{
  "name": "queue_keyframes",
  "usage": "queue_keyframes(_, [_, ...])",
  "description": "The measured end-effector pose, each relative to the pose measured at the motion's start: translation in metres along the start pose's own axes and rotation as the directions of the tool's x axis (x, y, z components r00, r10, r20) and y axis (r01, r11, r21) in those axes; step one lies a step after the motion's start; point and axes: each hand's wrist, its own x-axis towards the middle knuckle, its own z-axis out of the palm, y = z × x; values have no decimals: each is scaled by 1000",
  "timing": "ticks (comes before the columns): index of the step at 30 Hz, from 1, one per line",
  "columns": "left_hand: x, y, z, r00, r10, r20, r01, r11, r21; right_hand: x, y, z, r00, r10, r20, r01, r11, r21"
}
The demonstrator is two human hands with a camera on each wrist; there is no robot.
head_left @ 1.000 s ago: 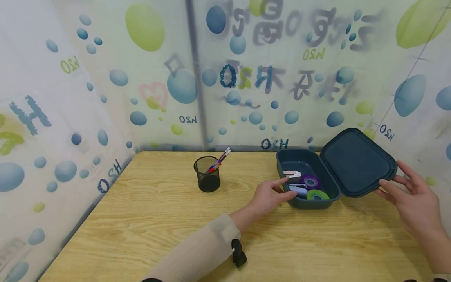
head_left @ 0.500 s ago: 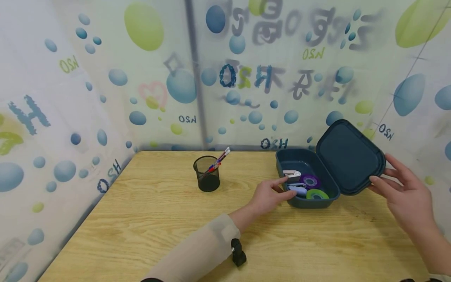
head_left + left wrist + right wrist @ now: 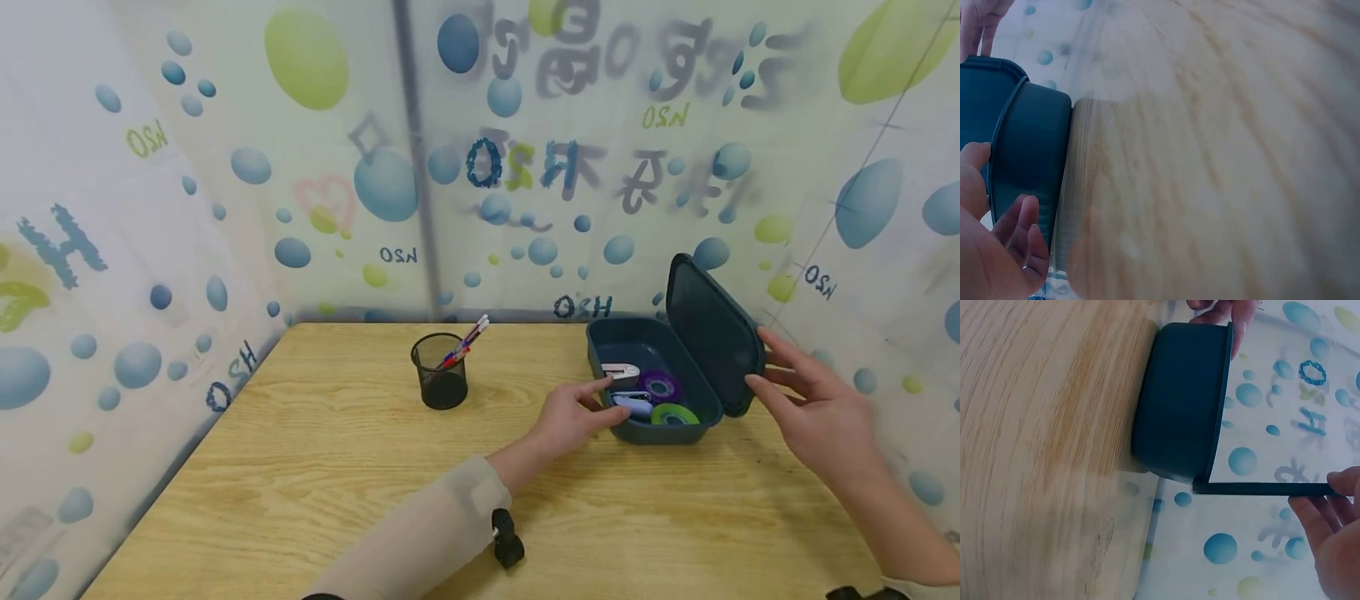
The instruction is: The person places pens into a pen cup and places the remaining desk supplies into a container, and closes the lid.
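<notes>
A dark blue plastic box (image 3: 651, 432) with a hinged lid (image 3: 711, 337) sits at the right of the table. My left hand (image 3: 566, 419) grips its left wall; in the left wrist view the thumb lies at the rim and the other fingers against the outer wall (image 3: 1035, 137). With thumb and fingers, my right hand (image 3: 821, 412) pinches the lid's free edge, and the lid stands nearly upright. Inside lie a purple tape roll (image 3: 660, 386), a green tape roll (image 3: 673, 414), a pinkish-white stapler-like item (image 3: 621, 373) and a lavender item (image 3: 633, 405), partly behind my left fingers.
A black mesh pen cup (image 3: 442, 387) holding several pens (image 3: 468, 340) stands left of the box. The wood-grain table (image 3: 337, 467) reaches back to a patterned curtain (image 3: 360, 167), which also hangs at both sides.
My right hand has swung the lid up and to the left, from leaning far outward to nearly upright. The left hand and the box have stayed in place.
</notes>
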Motion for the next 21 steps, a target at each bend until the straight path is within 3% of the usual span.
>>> queue_keyframes(7, [-1,1,-1,1000,15,11,-15,1000,6,-3,-11,17,995,-102,-4,102,994,-32])
queue_keyframes(14, [-1,-1,-2,999,31,16,-32,999,9,-7,-19,34,969,-247,11,248,968,-45])
queue_keyframes(17, [-1,-1,-2,999,38,19,-38,999,7,-11,-22,41,959,-280,32,282,952,-118])
queue_keyframes(21, [-2,-1,-3,999,46,26,-46,999,-6,-16,-26,48,942,-329,68,335,907,-254])
